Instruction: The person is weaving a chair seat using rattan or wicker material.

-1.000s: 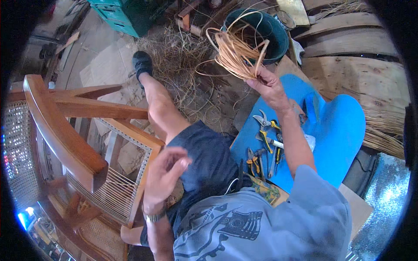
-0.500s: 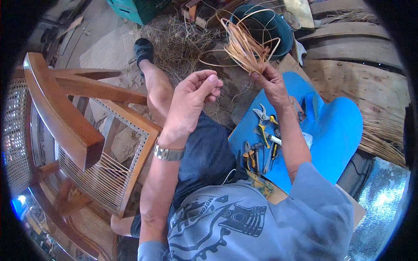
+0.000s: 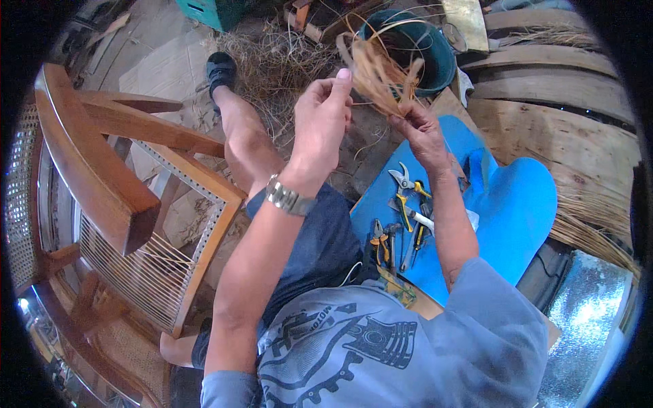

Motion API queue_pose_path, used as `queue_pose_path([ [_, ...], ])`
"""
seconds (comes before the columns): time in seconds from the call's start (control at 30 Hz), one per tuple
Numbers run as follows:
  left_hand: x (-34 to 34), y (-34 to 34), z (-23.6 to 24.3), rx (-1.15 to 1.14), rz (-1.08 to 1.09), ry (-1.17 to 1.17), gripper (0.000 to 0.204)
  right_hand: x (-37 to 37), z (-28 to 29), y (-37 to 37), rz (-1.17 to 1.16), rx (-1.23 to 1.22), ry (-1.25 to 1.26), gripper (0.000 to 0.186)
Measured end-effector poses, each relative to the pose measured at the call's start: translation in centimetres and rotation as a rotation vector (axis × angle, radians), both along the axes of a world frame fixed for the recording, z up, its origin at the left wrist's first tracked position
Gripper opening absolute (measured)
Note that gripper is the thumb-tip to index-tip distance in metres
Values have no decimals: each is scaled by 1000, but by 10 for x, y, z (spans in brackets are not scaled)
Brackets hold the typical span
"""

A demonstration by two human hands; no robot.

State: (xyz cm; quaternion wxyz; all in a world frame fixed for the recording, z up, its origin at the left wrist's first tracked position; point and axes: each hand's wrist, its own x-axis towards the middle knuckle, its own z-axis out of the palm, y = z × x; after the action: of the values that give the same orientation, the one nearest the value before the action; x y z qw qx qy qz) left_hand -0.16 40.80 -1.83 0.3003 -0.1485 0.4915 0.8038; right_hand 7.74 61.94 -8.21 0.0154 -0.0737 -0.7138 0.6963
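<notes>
A loose bundle of tan cane strips (image 3: 381,75), blurred by motion, sticks up from my right hand (image 3: 423,132), whose fingers and thumb are closed round its lower end. Just left of the bundle, my left hand (image 3: 323,115) is raised with its fingers curled in and the thumb against them. Whatever it may pinch is too fine or hidden to make out. On my left stands a wooden armchair (image 3: 102,163). Parallel cane strands (image 3: 136,265) cross part of its seat frame (image 3: 204,251), which has a row of small holes.
A blue sheet (image 3: 510,204) on my right bears pruning shears (image 3: 408,183), pliers (image 3: 379,241) and other hand tools. Beyond my hands stand a dark green bucket (image 3: 435,61) and a heap of cane scraps (image 3: 272,75). Wooden boards (image 3: 544,129) lie at the right.
My left hand has moved up and right, closer to the bundle. The right hand has shifted slightly left and down, and the cane strips have swung left.
</notes>
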Motion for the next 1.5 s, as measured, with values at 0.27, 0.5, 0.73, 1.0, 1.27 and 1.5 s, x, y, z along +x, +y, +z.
queue_pose_path([
  [0.27,35,-18,28,270,38,291,13,0,-3,-11,67,170,-11,14],
  [0.5,39,-10,28,-259,-89,571,34,5,-4,-22,77,441,91,15],
  [0.73,31,-1,-5,-563,-145,992,23,12,-2,-28,90,461,115,14],
  [1.0,41,3,-20,-28,-209,469,20,9,-2,-31,96,450,132,12],
  [1.27,47,-3,-25,-31,-233,431,22,15,-3,-33,66,485,138,15],
  [1.5,61,-17,-27,58,-317,349,24,26,-13,-42,-60,416,148,20],
])
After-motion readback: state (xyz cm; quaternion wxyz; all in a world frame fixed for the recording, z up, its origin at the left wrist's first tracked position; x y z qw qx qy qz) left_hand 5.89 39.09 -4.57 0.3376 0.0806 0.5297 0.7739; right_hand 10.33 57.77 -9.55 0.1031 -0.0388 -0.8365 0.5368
